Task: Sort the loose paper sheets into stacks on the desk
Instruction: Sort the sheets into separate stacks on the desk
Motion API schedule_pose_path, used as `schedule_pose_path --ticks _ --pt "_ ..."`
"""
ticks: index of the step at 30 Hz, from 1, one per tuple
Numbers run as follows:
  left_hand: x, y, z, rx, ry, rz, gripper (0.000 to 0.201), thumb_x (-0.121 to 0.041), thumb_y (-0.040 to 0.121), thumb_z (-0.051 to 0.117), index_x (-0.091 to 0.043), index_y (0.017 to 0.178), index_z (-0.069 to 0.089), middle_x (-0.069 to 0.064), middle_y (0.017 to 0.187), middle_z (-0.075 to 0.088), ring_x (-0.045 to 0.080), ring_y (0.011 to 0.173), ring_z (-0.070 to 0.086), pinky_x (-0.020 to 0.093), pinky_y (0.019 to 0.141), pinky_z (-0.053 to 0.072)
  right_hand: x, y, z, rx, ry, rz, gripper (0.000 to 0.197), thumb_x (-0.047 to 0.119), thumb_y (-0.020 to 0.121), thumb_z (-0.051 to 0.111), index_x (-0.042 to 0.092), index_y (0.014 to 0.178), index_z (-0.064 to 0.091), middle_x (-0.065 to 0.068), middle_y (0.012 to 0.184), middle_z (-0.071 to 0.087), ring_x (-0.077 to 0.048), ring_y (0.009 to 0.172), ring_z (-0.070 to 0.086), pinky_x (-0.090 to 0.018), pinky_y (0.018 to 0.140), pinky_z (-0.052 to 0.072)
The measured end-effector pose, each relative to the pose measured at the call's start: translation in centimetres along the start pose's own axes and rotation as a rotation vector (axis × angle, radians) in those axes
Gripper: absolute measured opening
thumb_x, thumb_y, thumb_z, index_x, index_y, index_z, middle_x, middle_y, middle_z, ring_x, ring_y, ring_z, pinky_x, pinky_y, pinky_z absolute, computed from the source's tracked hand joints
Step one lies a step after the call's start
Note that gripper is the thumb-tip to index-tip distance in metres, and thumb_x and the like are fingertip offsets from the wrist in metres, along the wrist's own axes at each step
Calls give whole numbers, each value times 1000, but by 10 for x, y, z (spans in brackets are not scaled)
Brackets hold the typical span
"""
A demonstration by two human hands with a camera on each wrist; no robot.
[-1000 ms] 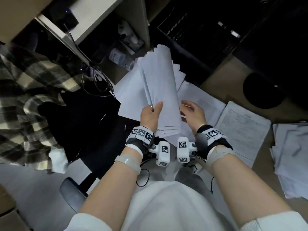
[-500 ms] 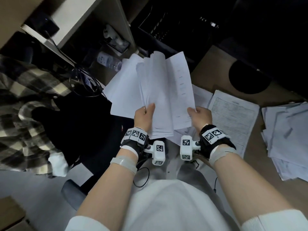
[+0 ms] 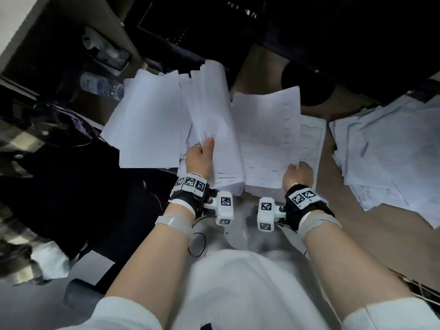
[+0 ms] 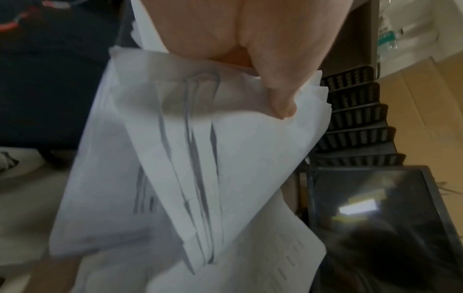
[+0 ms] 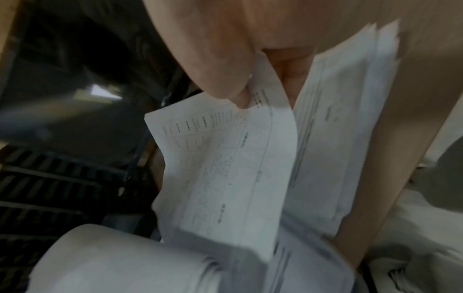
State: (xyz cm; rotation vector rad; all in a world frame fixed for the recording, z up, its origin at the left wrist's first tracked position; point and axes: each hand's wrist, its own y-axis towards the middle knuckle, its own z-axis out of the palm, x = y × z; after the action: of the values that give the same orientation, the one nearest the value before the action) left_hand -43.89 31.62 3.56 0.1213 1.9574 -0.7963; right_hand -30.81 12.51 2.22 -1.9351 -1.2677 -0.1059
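Pulled rightward away from the bundle, a printed sheet [image 3: 266,139] is pinched at its near corner by the right hand [image 3: 297,173], thumb and fingers [image 5: 225,83] closed on it. Left hand [image 3: 198,158] grips the thick paper bundle [image 3: 214,120], thumb on top, above the worktop [image 3: 371,236], beside a loose pile [image 3: 390,153].

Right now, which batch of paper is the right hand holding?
The single printed sheet, pinched at its near corner by the right hand. The thick bundle is in the left hand; the messy pile lies untouched on the desk.
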Motion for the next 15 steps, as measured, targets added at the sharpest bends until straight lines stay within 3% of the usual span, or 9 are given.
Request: schedule_pose_path --ticks 3,6,8,10,12,14,15 --pt "-7 -15 36 68 11 19 53 -44 95 58 -21 54 33 -6 51 34 14 49 30 26 50 25 -16 14 -35 -6 -55 121 36 5 104 32 -3 135 50 -20 144 48 -33 133 45 -34 108 35" --pt "-6 -25 64 103 26 1 47 -44 93 60 -17 59 40 5 58 39 15 56 36 30 54 28 -41 23 -58 123 -341 48 44 7 105 37 -3 147 33 -20 153 35 -32 142 34 -37 117 24" --pt "-8 -37 79 105 37 -28 39 -36 92 61 -14 65 44 7 61 42 14 56 39 27 54 30 -54 40 -61 231 -244 90 44 11 101 44 -3 142 41 -20 144 46 -34 135 43 -37 111 34" --pt "-9 -50 93 87 65 -59 32 -30 89 62 -11 66 49 5 61 47 14 54 42 25 51 33 -63 63 -58 184 -102 50 55 26 83 56 1 131 49 -17 126 57 -36 117 57 -40 96 46" --pt "-11 -62 105 77 101 -65 24 -25 88 66 -7 72 61 0 62 59 12 53 52 20 48 41 -63 74 -61 156 -37 -3 78 40 72 64 12 141 40 -12 136 51 -32 125 51 -46 102 42" --pt "-14 -69 115 53 133 -68 12 -23 85 73 -13 80 69 -4 69 68 7 61 64 16 54 51 -49 68 -76 208 -44 -156 75 35 83 68 21 149 35 -4 147 40 -22 137 36 -34 112 30" --pt "-16 -72 121 43 130 -72 11 -24 82 77 -14 83 72 -2 74 72 9 67 68 20 60 56 -39 65 -83 309 37 -209 65 29 89 68 21 147 40 -2 140 45 -19 130 42 -27 105 32"
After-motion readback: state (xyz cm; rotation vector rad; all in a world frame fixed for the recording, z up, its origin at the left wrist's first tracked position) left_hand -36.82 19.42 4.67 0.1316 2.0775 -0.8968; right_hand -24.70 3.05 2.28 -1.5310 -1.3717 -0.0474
